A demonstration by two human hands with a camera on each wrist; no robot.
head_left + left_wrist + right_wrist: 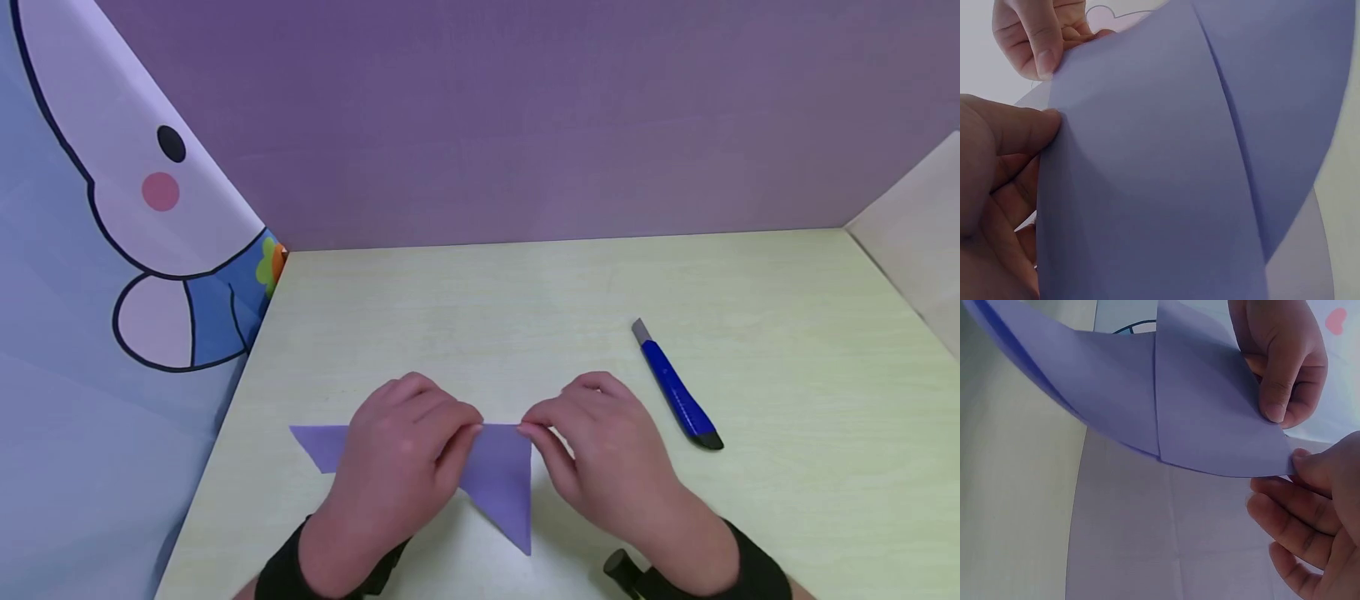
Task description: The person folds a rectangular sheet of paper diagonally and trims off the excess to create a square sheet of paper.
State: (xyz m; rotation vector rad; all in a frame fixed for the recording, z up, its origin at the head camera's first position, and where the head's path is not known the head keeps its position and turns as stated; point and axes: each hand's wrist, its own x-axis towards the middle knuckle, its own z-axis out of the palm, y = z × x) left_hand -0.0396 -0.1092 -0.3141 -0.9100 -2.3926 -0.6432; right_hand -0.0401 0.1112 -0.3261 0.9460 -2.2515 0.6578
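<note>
A folded sheet of purple paper [498,471] is held up over the table between both hands. Its top edge is straight, one pointed end sticks out left of the left hand, and a larger point hangs down at the right. Thumb and forefinger of the left hand [408,450] pinch the top edge near its middle. The right hand [607,458] pinches the same edge close to the right corner. In the left wrist view the paper [1141,162] shows overlapping layers with a slit between them. From the right wrist, the paper [1210,419] looks bent, with a fold line across it.
A blue utility knife [678,392] lies on the pale wooden table [465,317], right of the right hand. Behind the table stands a purple wall panel [540,125]. A blue panel with a cartoon figure [180,208] borders the left side, and a white panel [922,242] the right.
</note>
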